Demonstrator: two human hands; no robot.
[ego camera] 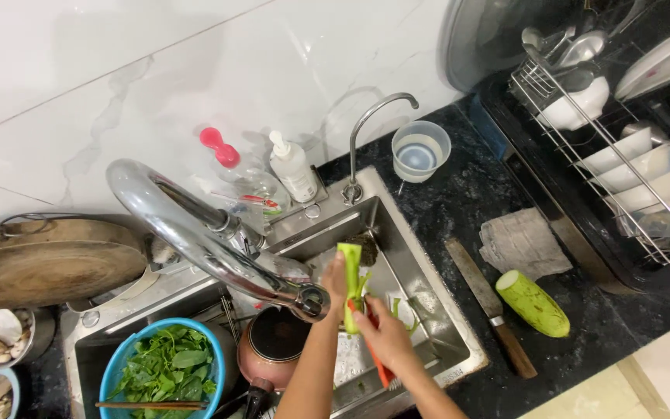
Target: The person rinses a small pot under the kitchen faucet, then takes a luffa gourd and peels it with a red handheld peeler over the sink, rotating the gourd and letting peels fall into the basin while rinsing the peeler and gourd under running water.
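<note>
Over the steel sink (420, 264), my left hand (336, 277) holds a long pale green gourd piece (350, 279) upright. My right hand (381, 330) grips an orange-handled peeler (379, 365) against the gourd's lower part, where green strips of peel hang. A second gourd piece (533, 303), light green with a cut white end, lies on the black counter to the right.
A large chrome tap (195, 233) arches in front of the sink. A blue colander of leafy greens (166, 371) and a copper pot (271, 349) sit at lower left. A knife (490, 306), folded cloth (521, 242), small cup (420, 150) and dish rack (622, 140) stand to the right.
</note>
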